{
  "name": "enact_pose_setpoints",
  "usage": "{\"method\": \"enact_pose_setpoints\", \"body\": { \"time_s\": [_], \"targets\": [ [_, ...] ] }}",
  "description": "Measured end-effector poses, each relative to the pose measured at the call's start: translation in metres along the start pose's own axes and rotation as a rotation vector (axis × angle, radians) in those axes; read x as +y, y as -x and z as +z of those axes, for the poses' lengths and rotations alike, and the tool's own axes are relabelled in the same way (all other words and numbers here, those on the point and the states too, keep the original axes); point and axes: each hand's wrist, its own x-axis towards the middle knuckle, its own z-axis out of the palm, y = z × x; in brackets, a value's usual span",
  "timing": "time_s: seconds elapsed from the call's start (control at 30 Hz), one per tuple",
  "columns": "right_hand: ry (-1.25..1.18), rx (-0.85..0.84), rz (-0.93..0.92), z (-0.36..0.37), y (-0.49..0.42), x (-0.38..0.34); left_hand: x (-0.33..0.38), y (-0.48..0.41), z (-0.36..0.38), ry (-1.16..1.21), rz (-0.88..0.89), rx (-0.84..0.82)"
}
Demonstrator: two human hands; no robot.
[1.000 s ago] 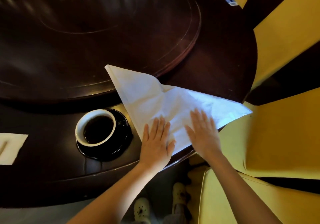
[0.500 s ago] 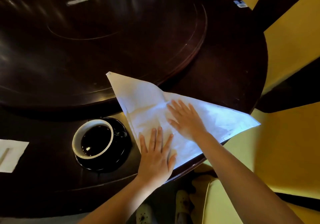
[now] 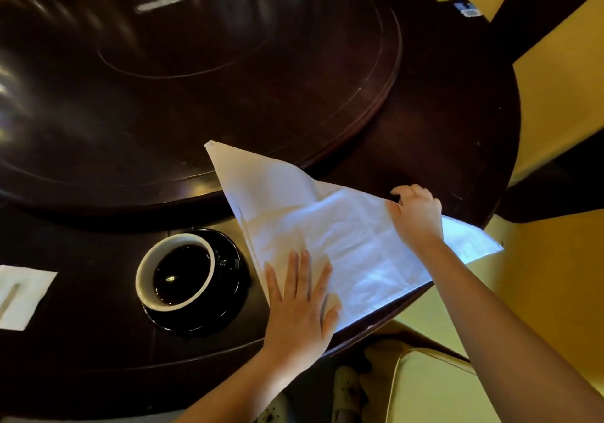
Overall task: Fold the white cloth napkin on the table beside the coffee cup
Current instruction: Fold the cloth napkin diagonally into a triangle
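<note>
The white cloth napkin point(image 3: 330, 226) lies as a folded triangle on the dark round table point(image 3: 451, 135), one tip pointing far left, another hanging past the right rim. A white coffee cup point(image 3: 176, 272) of black coffee stands on a black saucer point(image 3: 228, 295) just left of the napkin. My left hand point(image 3: 300, 305) rests flat, fingers spread, on the napkin's near corner. My right hand point(image 3: 415, 213) pinches the napkin's far upper edge with curled fingers.
A raised dark turntable point(image 3: 196, 79) fills the table's middle, its rim under the napkin's far tip. A white paper napkin point(image 3: 23, 295) lies at the left edge. Yellow chair cushions point(image 3: 434, 386) sit near right, and shoes show below the table edge.
My right hand slid from the napkin's near part across the cloth to its far right edge and closed on it. The left hand stayed pressed flat. The camera shifted slightly.
</note>
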Motion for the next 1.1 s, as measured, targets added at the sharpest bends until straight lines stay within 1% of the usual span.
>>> {"method": "enact_pose_setpoints", "body": {
  "time_s": [0.1, 0.2, 0.37, 0.47, 0.53, 0.57, 0.63, 0.67, 0.77, 0.83, 0.9, 1.03, 1.1],
  "targets": [
    [-0.057, -0.048, 0.028, -0.007, -0.007, 0.003, -0.001, 0.000, 0.000, -0.005, -0.014, -0.005],
    [0.032, -0.013, 0.003, -0.009, -0.014, 0.006, 0.011, -0.006, -0.002, 0.035, -0.035, -0.004],
    [0.155, 0.087, 0.083, -0.018, -0.033, 0.029, 0.070, -0.018, 0.003, 0.148, -0.040, -0.013],
    [0.219, 0.083, 0.110, -0.022, -0.045, 0.043, 0.107, -0.032, -0.006, 0.206, -0.058, 0.011],
    [0.217, 0.052, 0.096, -0.021, -0.049, 0.047, 0.116, -0.062, -0.022, 0.257, -0.046, 0.060],
    [0.210, 0.034, 0.085, -0.018, -0.049, 0.048, 0.116, -0.083, -0.028, 0.297, -0.011, 0.100],
    [0.188, 0.040, 0.069, -0.010, -0.047, 0.051, 0.107, -0.127, -0.037, 0.355, 0.033, 0.078],
    [0.172, 0.063, 0.066, -0.006, -0.045, 0.053, 0.100, -0.147, -0.038, 0.338, 0.037, 0.060],
    [0.105, 0.153, 0.071, 0.004, -0.039, 0.057, 0.067, -0.180, -0.025, 0.170, 0.020, 0.010],
    [0.099, 0.198, 0.071, 0.008, -0.037, 0.059, 0.045, -0.181, -0.017, 0.082, 0.025, 0.016],
    [0.086, 0.204, 0.083, 0.010, -0.037, 0.061, 0.027, -0.176, -0.016, 0.042, 0.026, 0.051],
    [0.111, 0.179, 0.048, 0.008, -0.040, 0.064, 0.009, -0.171, -0.015, 0.028, -0.026, 0.075],
    [0.143, 0.165, 0.079, 0.005, -0.042, 0.065, 0.007, -0.170, -0.015, 0.034, -0.023, 0.069]
  ]
}}
